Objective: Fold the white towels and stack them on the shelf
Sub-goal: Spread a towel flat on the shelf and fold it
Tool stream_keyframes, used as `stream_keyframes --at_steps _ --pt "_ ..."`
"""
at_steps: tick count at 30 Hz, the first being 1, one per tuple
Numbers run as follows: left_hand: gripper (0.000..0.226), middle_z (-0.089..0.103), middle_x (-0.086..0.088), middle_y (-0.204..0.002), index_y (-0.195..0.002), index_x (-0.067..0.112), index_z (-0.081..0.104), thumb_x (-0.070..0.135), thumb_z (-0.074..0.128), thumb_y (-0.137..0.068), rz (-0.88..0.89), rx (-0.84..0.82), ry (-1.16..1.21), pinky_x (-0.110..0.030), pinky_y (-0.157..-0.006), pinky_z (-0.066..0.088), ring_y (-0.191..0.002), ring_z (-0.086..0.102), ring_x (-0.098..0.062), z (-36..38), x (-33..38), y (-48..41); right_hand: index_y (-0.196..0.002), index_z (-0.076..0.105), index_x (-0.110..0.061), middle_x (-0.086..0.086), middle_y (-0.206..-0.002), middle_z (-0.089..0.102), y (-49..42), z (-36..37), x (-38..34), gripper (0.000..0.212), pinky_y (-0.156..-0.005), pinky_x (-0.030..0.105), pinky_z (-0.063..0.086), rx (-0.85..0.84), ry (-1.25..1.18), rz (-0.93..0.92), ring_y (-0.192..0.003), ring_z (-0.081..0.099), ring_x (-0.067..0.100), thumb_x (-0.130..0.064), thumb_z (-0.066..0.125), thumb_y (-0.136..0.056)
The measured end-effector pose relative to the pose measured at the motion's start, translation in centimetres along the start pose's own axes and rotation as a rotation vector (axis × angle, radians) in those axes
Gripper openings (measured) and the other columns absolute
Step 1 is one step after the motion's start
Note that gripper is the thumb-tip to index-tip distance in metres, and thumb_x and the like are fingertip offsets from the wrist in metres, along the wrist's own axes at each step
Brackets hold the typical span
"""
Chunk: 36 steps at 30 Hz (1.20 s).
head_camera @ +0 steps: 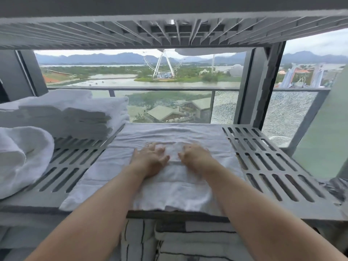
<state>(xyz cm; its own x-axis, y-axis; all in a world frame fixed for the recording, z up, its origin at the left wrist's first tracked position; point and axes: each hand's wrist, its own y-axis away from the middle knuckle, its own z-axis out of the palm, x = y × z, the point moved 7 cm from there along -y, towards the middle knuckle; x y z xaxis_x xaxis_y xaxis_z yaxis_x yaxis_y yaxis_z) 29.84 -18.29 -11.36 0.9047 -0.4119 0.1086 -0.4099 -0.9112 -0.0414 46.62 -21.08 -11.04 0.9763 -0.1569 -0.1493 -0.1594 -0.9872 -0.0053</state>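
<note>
Head view: your left hand (150,160) and right hand (195,157) lie side by side, close together but apart, on top of a white towel (169,194) on the slotted grey shelf (273,166). The left hand is spread, fingers splayed and pressing the cloth. The right hand's fingers are bent with their tips in the cloth, and you cannot tell from here whether they pinch a fold or only press.

The towel runs from the shelf's front lip, below your wrists, to its back edge beyond your fingertips. A narrower layer seems to lie along its middle, under your palms. This reads as the folding step, part done: the towel is still far wider and longer than the finished ones.

Next, you would likely need a firm pinch on an edge or corner of the towel. Bring that edge over squarely so the layers line up, then smooth them.

What the shelf holds:
- Left of your left hand and further back, a stack of folded towels (75,113).
- Left and nearer you, a loose rolled towel (24,159).
- On the tier below your forearms, striped cloth (188,242).
</note>
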Motion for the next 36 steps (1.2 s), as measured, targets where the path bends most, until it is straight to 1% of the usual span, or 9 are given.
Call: stream_keyframes --at_steps 5,11,18,21,23,26,30,34,36 --pt "0.071 -0.002 0.005 -0.168 -0.156 0.045 0.011 0.076 0.016 -0.092 0.001 -0.066 -0.025 -0.06 -0.12 -0.001 -0.155 -0.003 -0.019 0.5 -1.7 2.5 -0.158 0.018 -0.035 -0.002 -0.168 0.008 3.8 1.0 2.3 0.07 -0.124 0.05 0.001 0.024 -0.064 0.116 -0.155 0.005 0.021 -0.064 0.026 -0.095" --pt "0.086 -0.002 0.006 -0.168 -0.156 0.045 0.008 0.087 0.013 -0.082 0.079 -0.072 -0.025 -0.057 -0.121 -0.002 -0.154 -0.002 -0.019 0.5 -2.3 4.3 -0.158 0.019 -0.037 -0.002 -0.168 0.009 6.6 1.0 3.7 0.074 -0.125 0.045 0.005 -0.004 -0.065 0.141 -0.155 0.006 0.018 -0.07 0.027 -0.093" --pt "0.079 0.002 0.006 -0.168 -0.158 0.041 0.011 0.08 0.016 -0.09 0.126 -0.068 -0.049 -0.05 -0.123 0.006 -0.155 0.004 -0.018 0.0 -2.1 5.9 -0.156 0.032 -0.03 0.001 -0.166 0.022 9.2 0.5 5.1 0.065 -0.124 0.044 0.014 0.058 -0.094 0.182 -0.152 0.019 0.02 -0.061 0.029 -0.098" --pt "0.075 0.007 0.002 -0.168 -0.158 0.038 0.013 0.076 0.016 -0.093 0.013 -0.076 -0.079 -0.054 -0.122 0.011 -0.154 0.009 -0.021 -0.2 -1.6 6.2 -0.115 0.068 -0.023 0.01 -0.123 0.067 10.2 -0.9 5.2 0.046 -0.1 0.043 0.049 0.262 -0.193 0.256 -0.11 0.061 0.03 -0.047 0.033 -0.098" --pt "0.071 0.012 0.0 -0.167 -0.157 0.035 0.016 0.07 0.02 -0.096 -0.032 -0.101 -0.078 -0.059 -0.119 0.014 -0.153 0.013 -0.024 -0.2 -0.7 6.4 -0.081 0.066 -0.016 0.008 -0.082 0.068 11.0 -1.8 5.2 0.044 -0.071 0.035 0.055 0.407 -0.216 0.264 -0.077 0.063 0.028 -0.04 0.034 -0.098" --pt "0.058 0.032 -0.002 -0.16 -0.15 0.028 0.035 0.057 0.032 -0.1 -0.028 -0.053 -0.017 -0.06 -0.116 0.021 -0.146 0.03 -0.027 -0.6 0.8 6.8 -0.084 0.066 -0.014 0.008 -0.088 0.068 10.9 -1.4 5.2 0.045 -0.071 0.034 0.051 0.338 -0.23 0.22 -0.082 0.063 0.027 -0.042 0.034 -0.1" --pt "0.05 0.045 0.001 -0.153 -0.144 0.029 0.047 0.051 0.046 -0.099 0.187 0.014 0.175 -0.047 -0.115 0.032 -0.139 0.043 -0.022 -1.1 5.7 9.0 -0.124 0.066 -0.013 0.012 -0.132 0.063 10.2 -1.2 5.2 0.051 -0.1 0.039 0.043 0.197 -0.382 0.202 -0.118 0.058 0.03 -0.044 0.032 -0.102" --pt "0.048 0.041 0.005 -0.156 -0.141 0.035 0.053 0.054 0.052 -0.097 0.493 0.098 0.236 -0.042 -0.116 0.033 -0.141 0.041 -0.019 -2.0 11.5 13.0 -0.093 0.076 -0.007 0.015 -0.102 0.074 11.7 -3.2 7.3 0.042 -0.086 0.036 0.05 0.421 -0.505 0.222 -0.095 0.065 0.031 -0.027 0.039 -0.097" --pt "0.063 0.034 0.002 -0.16 -0.146 0.036 0.046 0.067 0.049 -0.092 0.66 0.15 0.13 -0.046 -0.121 0.027 -0.147 0.031 -0.02 -2.1 14.3 15.4 -0.082 0.075 -0.008 0.012 -0.089 0.075 13.1 -4.0 8.3 0.04 -0.082 0.038 0.054 0.496 -0.486 0.223 -0.086 0.067 0.03 -0.024 0.041 -0.095"
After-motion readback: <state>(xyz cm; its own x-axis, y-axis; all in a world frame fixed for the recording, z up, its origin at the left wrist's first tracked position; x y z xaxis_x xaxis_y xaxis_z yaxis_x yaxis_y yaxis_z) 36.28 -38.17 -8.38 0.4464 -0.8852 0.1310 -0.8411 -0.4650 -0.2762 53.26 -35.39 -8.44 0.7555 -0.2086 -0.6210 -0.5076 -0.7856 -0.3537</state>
